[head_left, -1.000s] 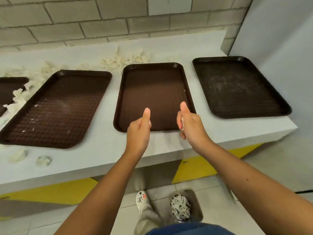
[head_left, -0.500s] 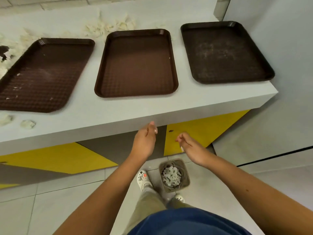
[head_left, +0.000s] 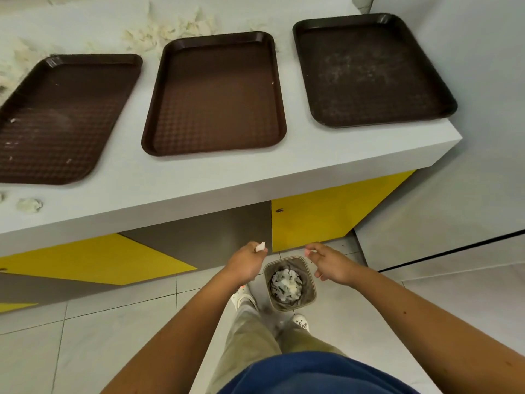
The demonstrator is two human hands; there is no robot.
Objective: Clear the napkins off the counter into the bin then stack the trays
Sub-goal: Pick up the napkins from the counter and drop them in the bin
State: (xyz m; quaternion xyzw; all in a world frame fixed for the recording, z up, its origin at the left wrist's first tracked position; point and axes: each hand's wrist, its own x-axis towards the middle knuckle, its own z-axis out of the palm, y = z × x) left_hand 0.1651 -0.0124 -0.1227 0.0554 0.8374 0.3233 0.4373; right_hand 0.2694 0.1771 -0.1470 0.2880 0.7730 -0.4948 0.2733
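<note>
Left hand: your left hand [head_left: 246,263] hangs just left of the bin [head_left: 311,282], above the floor, thumb and forefinger pinching a white scrap [head_left: 260,247] that sticks up past your knuckles.
Right hand: your right hand [head_left: 331,266] hangs just right of the bin, thumb and forefinger meeting on a tiny pale bit [head_left: 312,251] (too small to make out further); the other fingers curl loosely below.
Bin: it stands on the tiled floor between your two hands, close to your feet, with white napkins [head_left: 285,284] lying inside.
Counter: the counter [head_left: 312,157] runs across the far side, its right end near the wall.
Trays: three brown ones lie flat and apart in a row, none stacked. You have the left tray [head_left: 56,118] with pale crumbs on it, the middle tray [head_left: 216,95], and the right tray [head_left: 369,69], which looks dusty.
Loose paper: a pile [head_left: 170,29] lies on the counter beyond the left and middle trays, more trails off at the far left edge, and one wad [head_left: 29,205] sits near the front edge, nearer than the left tray.
Feet: your white shoes [head_left: 241,297] stand just beside the bin.
</note>
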